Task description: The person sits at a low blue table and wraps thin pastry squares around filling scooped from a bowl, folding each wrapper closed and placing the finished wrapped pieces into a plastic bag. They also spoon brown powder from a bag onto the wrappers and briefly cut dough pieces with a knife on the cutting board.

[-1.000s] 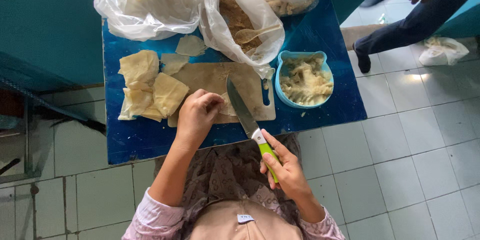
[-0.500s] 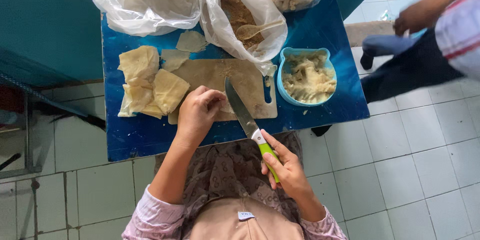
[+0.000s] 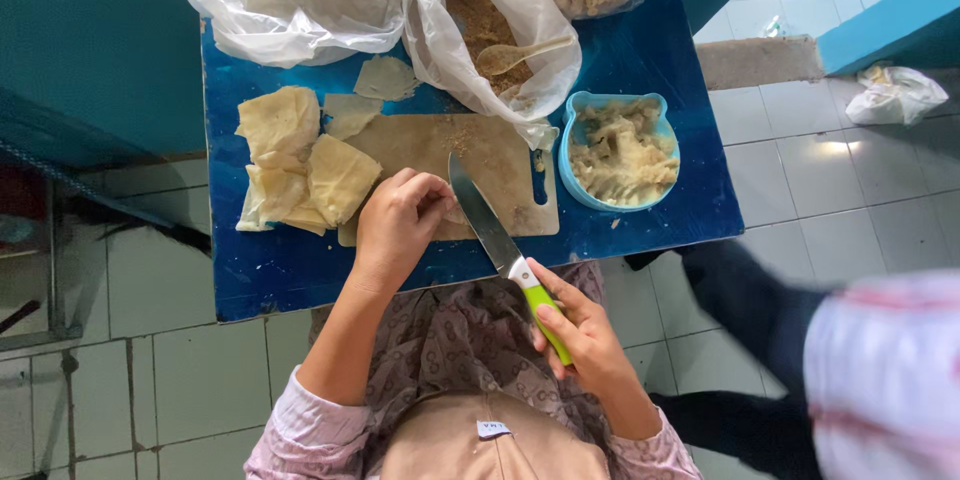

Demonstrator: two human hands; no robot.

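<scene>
Knife (image 3: 487,221): light, stiff, sharp; our right hand (image 3: 580,332) is closed on its green handle, left hand (image 3: 400,222) curled, pinning a thin floppy sheet we can't make out on the cutting board (image 3: 500,155).

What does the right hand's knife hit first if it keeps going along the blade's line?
Probably the cutting board: the right hand aims the knife up-left over it, close beside the left hand. Blade height above the board is unclear.
</scene>
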